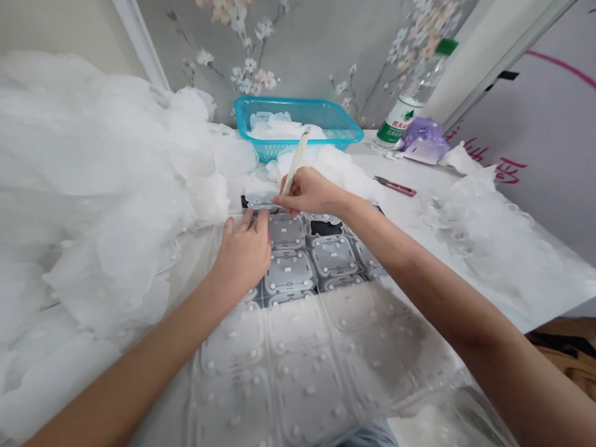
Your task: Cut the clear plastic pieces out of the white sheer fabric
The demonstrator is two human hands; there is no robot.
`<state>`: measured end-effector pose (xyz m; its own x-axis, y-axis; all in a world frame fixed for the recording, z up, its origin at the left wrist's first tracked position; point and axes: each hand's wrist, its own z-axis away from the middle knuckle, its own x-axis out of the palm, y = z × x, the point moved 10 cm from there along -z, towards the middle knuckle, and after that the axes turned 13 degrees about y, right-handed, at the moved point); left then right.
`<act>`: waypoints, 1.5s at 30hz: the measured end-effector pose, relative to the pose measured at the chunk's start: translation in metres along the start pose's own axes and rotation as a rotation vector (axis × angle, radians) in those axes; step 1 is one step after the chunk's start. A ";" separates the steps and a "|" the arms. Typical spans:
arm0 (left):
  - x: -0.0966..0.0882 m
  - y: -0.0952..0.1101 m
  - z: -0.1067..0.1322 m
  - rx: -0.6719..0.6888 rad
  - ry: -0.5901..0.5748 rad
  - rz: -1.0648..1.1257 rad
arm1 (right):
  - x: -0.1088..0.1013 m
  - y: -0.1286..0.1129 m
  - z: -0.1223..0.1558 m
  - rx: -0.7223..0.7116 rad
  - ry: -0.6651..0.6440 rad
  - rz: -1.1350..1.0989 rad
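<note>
A clear plastic blister sheet with rows of moulded square cells lies in front of me over a dark backing. My left hand rests flat on it, fingers stretched out and pressing on the cells near its far left. My right hand is closed in a pinch round a pale, slim stick-like tool, whose lower tip touches a cell at the sheet's far edge.
A big heap of white translucent plastic pieces fills the left. A blue basket with more pieces stands at the back. A green-capped bottle, a purple packet, red-handled snips and more plastic lie right.
</note>
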<state>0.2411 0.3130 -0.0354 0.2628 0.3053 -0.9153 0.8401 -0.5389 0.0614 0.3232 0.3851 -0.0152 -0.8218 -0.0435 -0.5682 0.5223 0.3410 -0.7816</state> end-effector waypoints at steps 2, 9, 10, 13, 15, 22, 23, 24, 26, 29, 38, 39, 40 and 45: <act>0.000 0.001 0.000 0.009 -0.011 -0.010 | -0.004 0.002 0.000 0.026 -0.028 0.014; -0.001 0.002 0.001 0.023 -0.029 -0.003 | -0.020 0.007 0.006 0.146 0.027 0.139; -0.001 0.002 0.001 0.027 -0.027 -0.003 | -0.020 0.005 0.006 0.135 0.042 0.135; -0.001 0.002 0.001 0.039 -0.022 0.000 | -0.019 0.000 0.005 0.083 0.107 0.070; -0.002 0.002 0.001 0.042 -0.012 0.001 | -0.016 0.000 0.004 0.063 0.122 0.021; -0.002 0.002 0.001 0.044 -0.008 -0.018 | -0.003 0.005 0.004 0.032 0.101 -0.006; -0.002 0.002 0.001 0.047 -0.008 -0.016 | -0.002 0.005 0.003 0.033 0.099 -0.017; -0.003 0.003 0.001 0.050 -0.006 -0.015 | 0.000 0.005 0.003 0.036 0.093 -0.029; -0.003 0.003 0.001 0.056 0.001 -0.014 | 0.003 0.004 0.002 0.034 0.073 -0.049; -0.003 0.002 0.002 0.051 0.004 -0.024 | 0.003 0.000 0.001 0.018 0.040 -0.046; -0.001 0.000 0.002 0.012 -0.009 -0.041 | -0.011 -0.004 0.004 0.044 -0.046 0.152; -0.002 0.000 0.002 0.010 -0.005 -0.044 | -0.013 -0.005 0.004 0.040 -0.042 0.188; -0.002 -0.001 0.002 0.009 -0.001 -0.046 | -0.014 -0.006 0.004 0.033 -0.036 0.219; -0.003 0.001 0.002 0.016 0.000 -0.043 | -0.013 -0.007 0.006 0.014 -0.003 0.181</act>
<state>0.2406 0.3104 -0.0334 0.2266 0.3281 -0.9171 0.8429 -0.5379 0.0158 0.3318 0.3776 -0.0039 -0.7134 0.0144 -0.7006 0.6647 0.3304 -0.6700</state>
